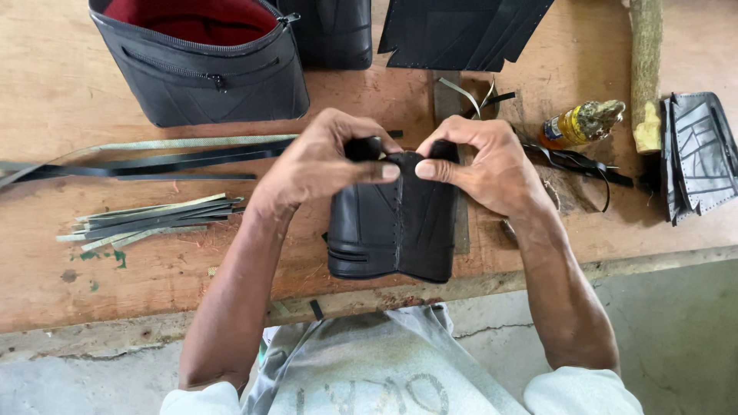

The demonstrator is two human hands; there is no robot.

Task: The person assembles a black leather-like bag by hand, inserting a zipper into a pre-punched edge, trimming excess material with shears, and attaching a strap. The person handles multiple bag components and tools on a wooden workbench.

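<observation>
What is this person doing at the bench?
A person at a wooden bench holds a black stitched panel by its top edge, left hand and right hand pinching it with thumbs close together. Cut strips lie at the left, a black bag with red lining stands behind, and a small bottle lies to the right.

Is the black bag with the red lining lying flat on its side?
No, the black bag stands upright on the wooden table, its mouth open upward and red lining showing.

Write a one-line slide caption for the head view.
Both hands, left hand and right hand, pinch the top edge of a black stitched panel on a wooden workbench, beside cut strips.
</observation>
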